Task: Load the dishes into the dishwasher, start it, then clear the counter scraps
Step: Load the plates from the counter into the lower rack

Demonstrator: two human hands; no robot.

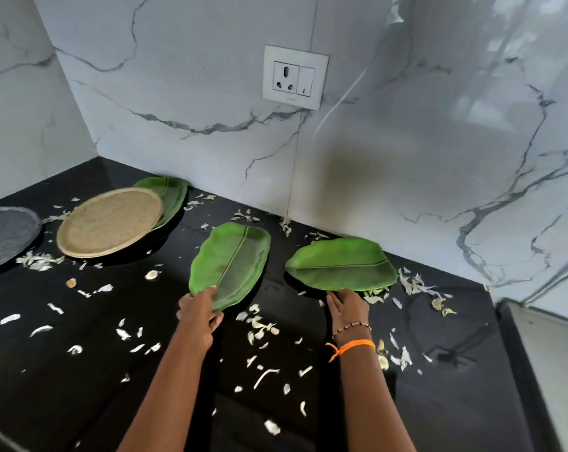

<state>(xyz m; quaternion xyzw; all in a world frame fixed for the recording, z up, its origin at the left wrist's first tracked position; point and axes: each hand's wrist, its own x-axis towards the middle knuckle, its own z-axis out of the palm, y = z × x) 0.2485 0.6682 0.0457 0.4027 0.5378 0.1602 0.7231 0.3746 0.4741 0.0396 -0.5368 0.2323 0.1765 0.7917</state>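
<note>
Two green leaf-shaped plates lie on the black counter (80, 370). My left hand (198, 316) grips the near end of the middle leaf plate (233, 259), thumb on top and fingers curled under its edge. My right hand (349, 308) touches the near edge of the right leaf plate (341, 264) with its fingers straight. A third leaf plate (173, 190) lies at the back, partly under a round woven tan plate (108, 221). A grey round plate (4, 236) is cut off at the left edge. White and tan peel scraps (260, 324) are scattered all over the counter.
A marble wall with a white socket and switch (294, 76) stands right behind the plates. A grey raised surface (556, 370) borders the counter at the right. More scraps (413, 283) pile against the wall by the right leaf plate.
</note>
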